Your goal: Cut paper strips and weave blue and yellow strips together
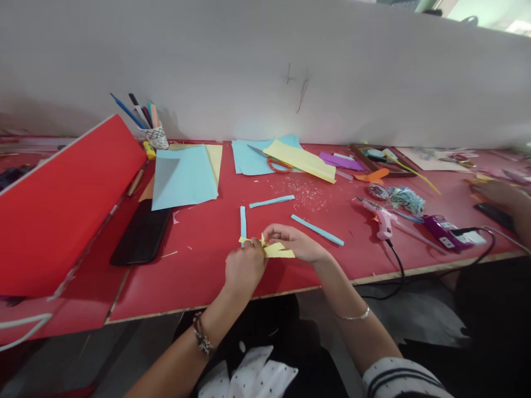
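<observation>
Over the red table's front part, my left hand (pixel 246 267) is closed on a piece of yellow paper (pixel 279 251) with cut or folded strips. My right hand (pixel 293 241) meets it from the other side, its fingers curled at the paper's upper edge; the fingertips are partly hidden. Three narrow light-blue paper strips lie around my hands: an upright strip (pixel 243 218) just behind the left hand, a flat strip (pixel 272 201) farther back, and a slanted strip (pixel 317 230) to the right.
Blue sheets (pixel 182 177), a black phone (pixel 141 235) and a red board (pixel 66 204) are at left. Scissors (pixel 279 165) lie under a yellow sheet (pixel 305 160). A pink glue gun (pixel 384 221) and purple power strip (pixel 446 232) sit at right, near another person's hand (pixel 501 196).
</observation>
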`<action>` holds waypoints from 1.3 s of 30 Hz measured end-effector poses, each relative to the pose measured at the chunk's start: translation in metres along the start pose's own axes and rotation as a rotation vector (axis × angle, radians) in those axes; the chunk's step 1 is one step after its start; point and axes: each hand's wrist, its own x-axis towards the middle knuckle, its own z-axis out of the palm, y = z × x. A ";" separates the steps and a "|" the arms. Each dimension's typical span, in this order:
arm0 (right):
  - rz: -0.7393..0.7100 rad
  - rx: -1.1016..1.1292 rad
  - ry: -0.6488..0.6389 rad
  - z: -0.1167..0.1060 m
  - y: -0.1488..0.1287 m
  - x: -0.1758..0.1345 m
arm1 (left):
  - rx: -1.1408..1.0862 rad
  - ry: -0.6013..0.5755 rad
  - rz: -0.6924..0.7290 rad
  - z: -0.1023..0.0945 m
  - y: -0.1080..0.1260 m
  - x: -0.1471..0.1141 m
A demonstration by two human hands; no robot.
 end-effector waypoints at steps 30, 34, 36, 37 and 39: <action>0.032 -0.046 0.016 -0.003 0.008 0.007 | 0.029 0.039 0.074 -0.001 -0.003 0.005; 0.047 -0.099 0.044 -0.002 0.006 0.006 | 0.036 0.043 0.079 0.000 -0.004 0.005; 0.023 -0.146 0.123 -0.005 0.006 0.004 | 0.039 0.045 0.076 0.000 -0.004 0.005; -0.009 -0.179 0.197 -0.008 0.007 0.002 | 0.040 0.045 0.075 0.001 -0.004 0.004; -0.101 -0.302 0.436 -0.019 0.011 -0.005 | 0.042 0.042 0.074 0.001 -0.004 0.005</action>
